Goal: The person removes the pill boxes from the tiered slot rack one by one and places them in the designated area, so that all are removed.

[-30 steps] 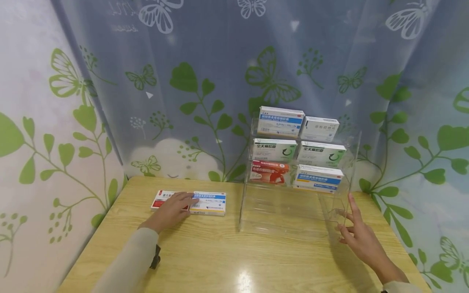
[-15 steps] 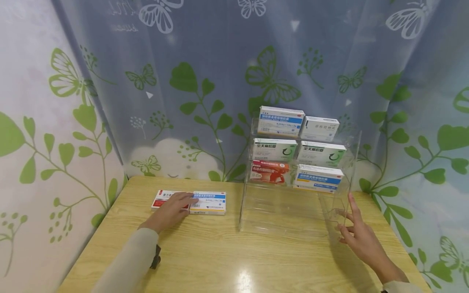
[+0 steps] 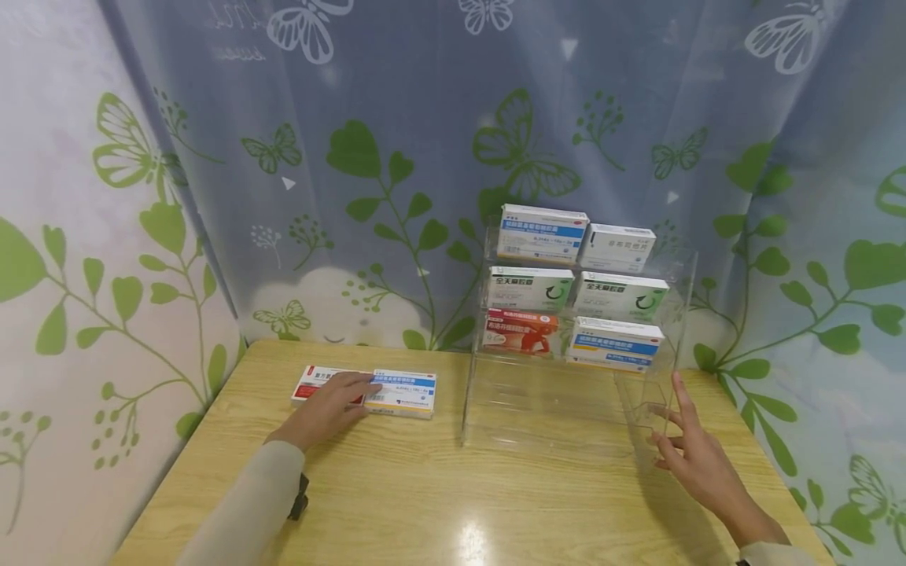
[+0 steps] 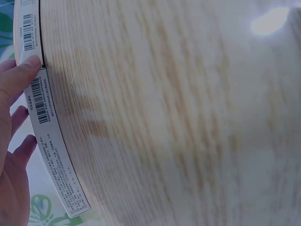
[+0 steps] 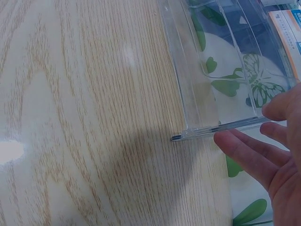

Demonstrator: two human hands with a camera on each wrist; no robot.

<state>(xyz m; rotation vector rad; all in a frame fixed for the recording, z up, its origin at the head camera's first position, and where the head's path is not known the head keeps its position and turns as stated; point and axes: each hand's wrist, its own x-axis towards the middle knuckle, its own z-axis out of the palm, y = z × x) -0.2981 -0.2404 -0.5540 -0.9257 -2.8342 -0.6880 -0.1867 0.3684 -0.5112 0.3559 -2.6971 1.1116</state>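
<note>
1. Red-white box [image 3: 314, 383] and blue-white box [image 3: 405, 391] lie flat, end to end, toward the left of the bench [image 3: 396, 487].
2. Left hand [image 3: 327, 410] rests across both, fingers relaxed over their tops, thumb at the front where they meet.
3. Clear stand [image 3: 552, 401] rises to their right; I see the right hand [image 3: 697, 457] touching its side panel [image 5: 235, 125], index finger straight, fingers loosely spread.
4. Up the stand, in pairs: blue carton [image 3: 543, 234] beside white carton [image 3: 618, 249], then two green cartons [image 3: 531, 291], then red carton [image 3: 520, 332] beside striped carton [image 3: 616, 344].
5. Butterfly curtain [image 3: 410, 71] hangs behind.
</note>
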